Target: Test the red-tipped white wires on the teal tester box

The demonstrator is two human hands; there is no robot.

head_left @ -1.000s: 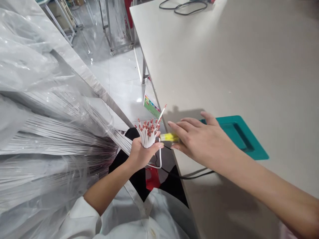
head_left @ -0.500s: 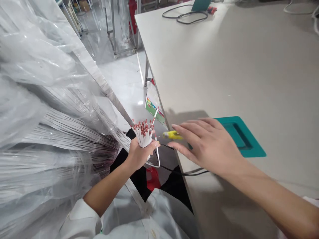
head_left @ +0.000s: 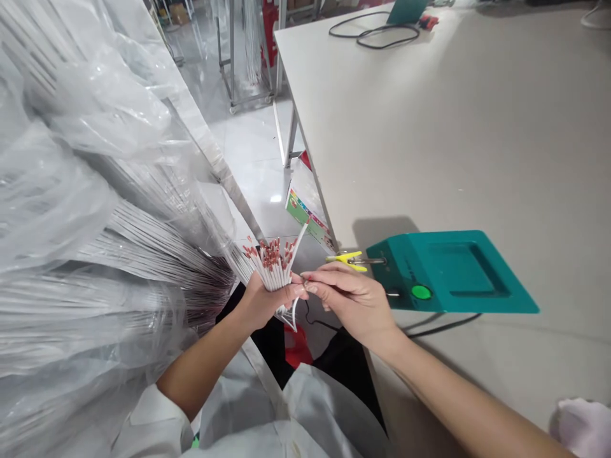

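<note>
My left hand (head_left: 262,302) is wrapped around a bundle of white wires (head_left: 275,275), whose reddish, coppery tips point upward. One wire (head_left: 300,240) leans out to the right, above the rest. Another wire (head_left: 294,321) bends in a loop below the bundle. Touching my left thumb, my right hand (head_left: 356,299) pinches what looks like a small wire end, mostly covered by the fingertips. Just beyond my right hand is a yellow clip (head_left: 351,259), joined to a metal rod on a teal device (head_left: 515,289) with a green button (head_left: 421,292).
Plastic-wrapped bundles of long white wires (head_left: 157,242) fill the left side. The white table (head_left: 429,146) is on the right, with a black cable (head_left: 386,41) at its far end. A printed box (head_left: 305,207) stands on the floor below the table edge. Further back is a metal rack (head_left: 232,57).
My right hand has moved left and down from above the teal device to my left hand, and its fingers have closed. The device's green button and the clip now show. The view has shifted slightly.
</note>
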